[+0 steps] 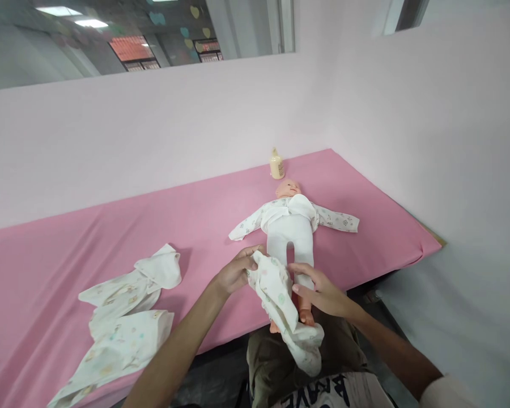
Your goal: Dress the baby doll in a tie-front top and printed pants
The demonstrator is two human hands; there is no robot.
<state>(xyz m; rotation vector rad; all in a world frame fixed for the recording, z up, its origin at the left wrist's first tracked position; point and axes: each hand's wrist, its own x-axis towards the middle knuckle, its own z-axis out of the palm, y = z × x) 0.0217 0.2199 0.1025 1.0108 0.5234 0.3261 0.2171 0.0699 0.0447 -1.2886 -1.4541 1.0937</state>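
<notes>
My left hand (241,270) is closed on the bunched upper end of a white baby garment (277,294) with small pastel prints. The cloth hangs down over the doll's lower legs and past the table edge, above my lap. At the garment's right side is my right hand (321,290), fingers apart and curved, close to the cloth; whether they touch it I cannot tell. A baby doll (289,232) lies on its back, head away from me. It wears a printed long-sleeved top and white leggings, arms spread, with its bare feet partly behind the garment.
More printed baby clothes (130,317) lie in a loose pile at the left on the pink-covered table (204,209). A cream pump bottle (276,166) stands beyond the doll's head, near the white wall (153,130). Another wall (463,170) rises at the right.
</notes>
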